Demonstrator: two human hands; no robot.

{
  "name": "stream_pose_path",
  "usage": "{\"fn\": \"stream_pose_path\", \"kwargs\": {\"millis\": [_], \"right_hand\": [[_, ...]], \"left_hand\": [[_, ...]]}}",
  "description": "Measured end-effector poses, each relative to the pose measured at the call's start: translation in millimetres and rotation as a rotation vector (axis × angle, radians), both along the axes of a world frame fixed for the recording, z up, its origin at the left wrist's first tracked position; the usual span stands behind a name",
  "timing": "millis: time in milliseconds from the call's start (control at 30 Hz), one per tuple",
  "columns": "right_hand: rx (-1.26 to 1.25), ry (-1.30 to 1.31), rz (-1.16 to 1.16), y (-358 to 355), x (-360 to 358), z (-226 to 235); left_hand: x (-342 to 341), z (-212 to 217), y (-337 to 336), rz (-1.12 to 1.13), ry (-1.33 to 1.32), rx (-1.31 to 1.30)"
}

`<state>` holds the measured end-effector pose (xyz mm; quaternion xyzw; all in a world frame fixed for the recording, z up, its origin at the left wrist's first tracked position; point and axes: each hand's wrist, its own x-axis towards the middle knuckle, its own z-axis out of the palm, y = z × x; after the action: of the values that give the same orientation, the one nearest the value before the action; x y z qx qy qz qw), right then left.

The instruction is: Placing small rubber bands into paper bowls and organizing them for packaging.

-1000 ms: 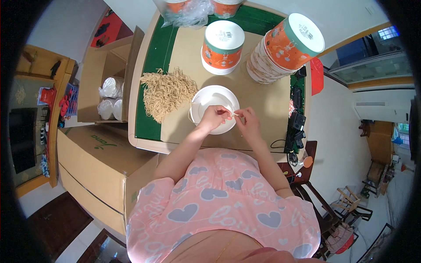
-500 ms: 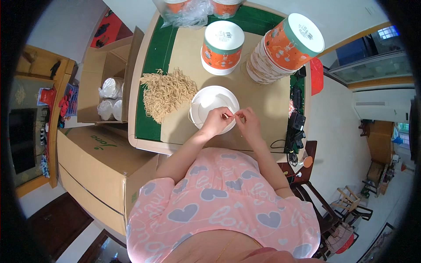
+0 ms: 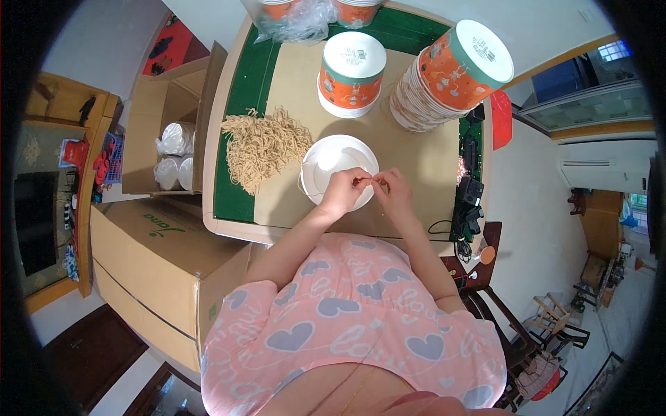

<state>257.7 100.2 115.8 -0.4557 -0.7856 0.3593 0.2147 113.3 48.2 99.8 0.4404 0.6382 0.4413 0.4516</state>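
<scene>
A white paper bucket (image 3: 333, 149) stands mouth up near the table's front edge. A thin beige cord (image 3: 300, 183) loops out at its left rim. My left hand (image 3: 341, 193) reaches over the bucket, its thumb and fingers pinched together at the right rim. Against it, my right hand (image 3: 394, 193) is pinched too, the fingertips of both hands almost touching. Between them they grip a small bit of what looks like cord, mostly hidden by the fingers. To the left lies a loose heap of beige cords (image 3: 263, 149).
An orange and green bucket (image 3: 352, 76) stands upside down behind. A tall leaning stack of nested buckets (image 3: 437, 87) is at its right. Plastic film (image 3: 298, 24) lies at the back, black adapters and cables (image 3: 468, 197) on the right edge. Cardboard boxes (image 3: 159, 243) flank the table's left.
My left fingers have closed tighter and shifted slightly at the bucket's right rim. My right hand has barely moved. The bucket and cord heap stay put.
</scene>
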Motion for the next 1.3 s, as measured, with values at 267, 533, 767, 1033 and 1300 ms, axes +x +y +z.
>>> {"fn": "stream_pose_path", "kwargs": {"millis": [267,533,767,1033,1300], "right_hand": [[0.025,-0.063,0.02,-5,-1,8],[0.063,-0.108,0.022,-3,-5,-3],[0.084,-0.113,0.049,-2,-5,-5],[0.084,-0.154,0.049,-2,-5,-2],[0.116,-0.006,0.06,-4,-8,6]], "left_hand": [[-12,-4,-7,0.087,-0.043,-0.028],[-13,-12,-8,0.104,-0.07,-0.067],[-8,-10,-3,-0.047,0.026,-0.058],[-11,-3,-7,0.035,0.07,-0.016],[-19,-1,-3,0.006,-0.154,-0.21]]}}
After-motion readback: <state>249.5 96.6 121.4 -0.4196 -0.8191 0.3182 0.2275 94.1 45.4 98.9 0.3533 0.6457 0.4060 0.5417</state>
